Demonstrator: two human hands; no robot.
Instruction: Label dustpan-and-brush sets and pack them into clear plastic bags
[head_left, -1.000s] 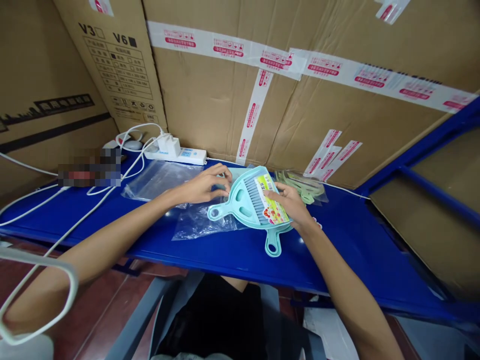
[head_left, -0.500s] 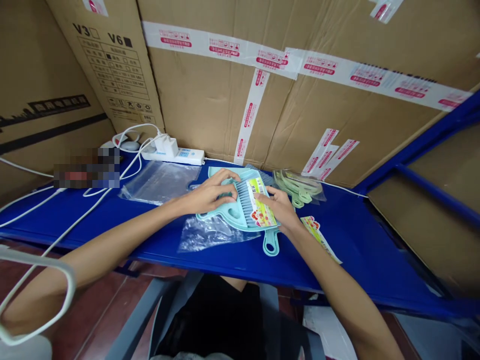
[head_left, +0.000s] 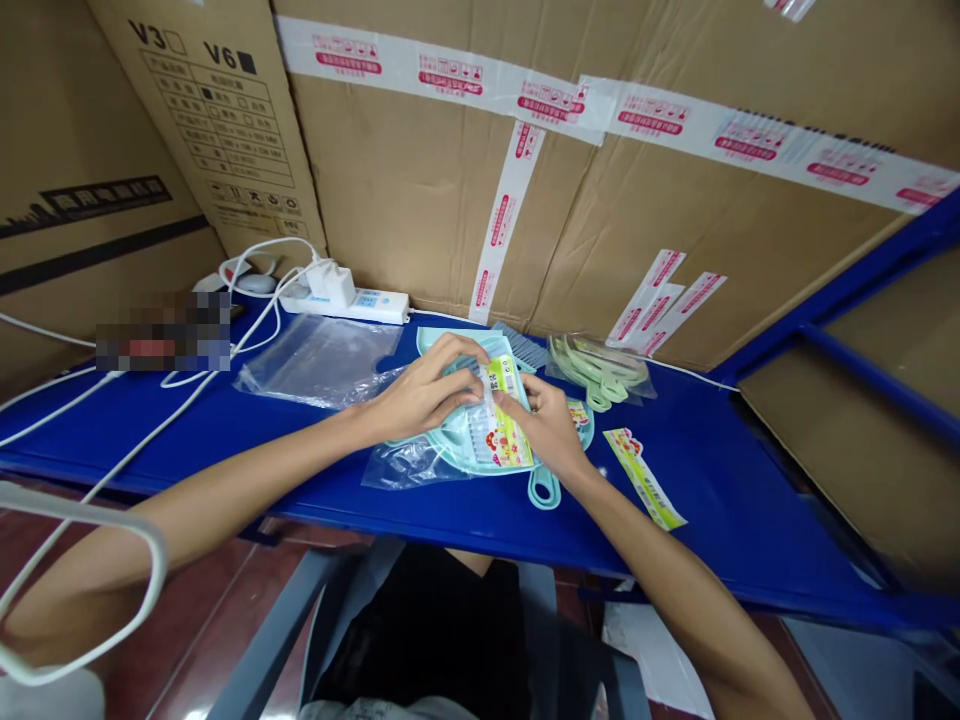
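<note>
A light-teal dustpan (head_left: 436, 342) lies on the blue table, with grey bristles of a brush partly showing over it. A colourful label card (head_left: 507, 430) covers part of the bristles. My right hand (head_left: 553, 425) grips the card's right side, thumb on top; its other fingers are mostly hidden. My left hand (head_left: 439, 385) has thumb and forefinger pinched at the card's left edge. Below my right hand a teal loop handle (head_left: 544, 490) sticks out toward me. Crumpled clear plastic (head_left: 409, 465) lies under the dustpan's near side.
Right of my hands lies a loose label card (head_left: 645, 480). Behind it are bagged green dustpan-and-brush pieces (head_left: 600, 370). At the left are a flat plastic bag (head_left: 319, 360), a power strip (head_left: 375, 306) and white cables (head_left: 259, 345). Cardboard (head_left: 420, 200) walls the back.
The label card has shifted slightly left and turned more upright, covering more bristles. My left fingers have come to its edge. Another label now shows to the right, behind my right hand.
</note>
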